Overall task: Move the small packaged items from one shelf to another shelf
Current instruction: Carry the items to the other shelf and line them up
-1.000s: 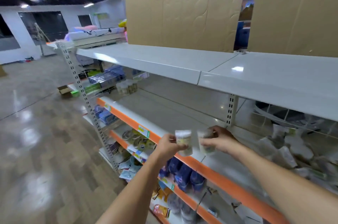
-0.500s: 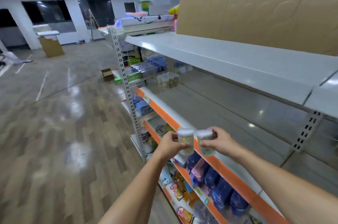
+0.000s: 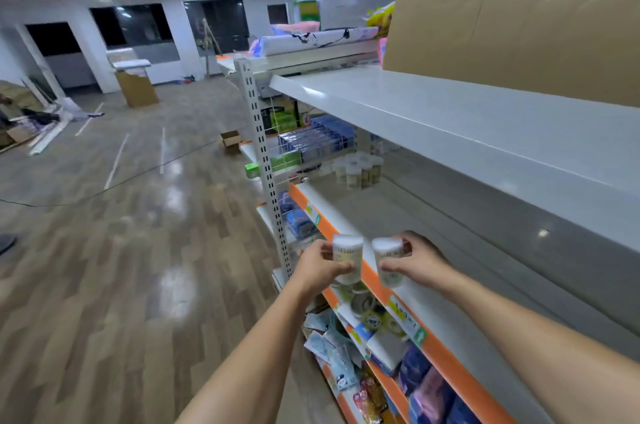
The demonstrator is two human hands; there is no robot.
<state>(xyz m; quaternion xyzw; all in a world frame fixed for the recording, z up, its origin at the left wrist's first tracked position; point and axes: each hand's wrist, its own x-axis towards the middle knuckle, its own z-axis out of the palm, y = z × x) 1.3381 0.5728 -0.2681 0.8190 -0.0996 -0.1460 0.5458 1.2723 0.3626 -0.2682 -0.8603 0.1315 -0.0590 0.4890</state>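
left hand [image 3: 320,266] fingers curl round 1 small container [image 3: 347,257]; right hand [image 3: 417,259] grips a 2nd container [image 3: 388,261]. both held upright just above the orange shelf edge [image 3: 377,281]. bare shelf surface runs beyond that edge to a cluster of containers [image 3: 358,171].

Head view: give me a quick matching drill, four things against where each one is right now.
Things:
1. left hand
2. right hand
3. cluster of small tubs
4. cardboard sheet

Places:
A. stands on the top white shelf
B. grips the left-side tub
C. far end of the orange-edged shelf
D. grips the right-side tub

Pairs: 1-B, 2-D, 3-C, 4-A
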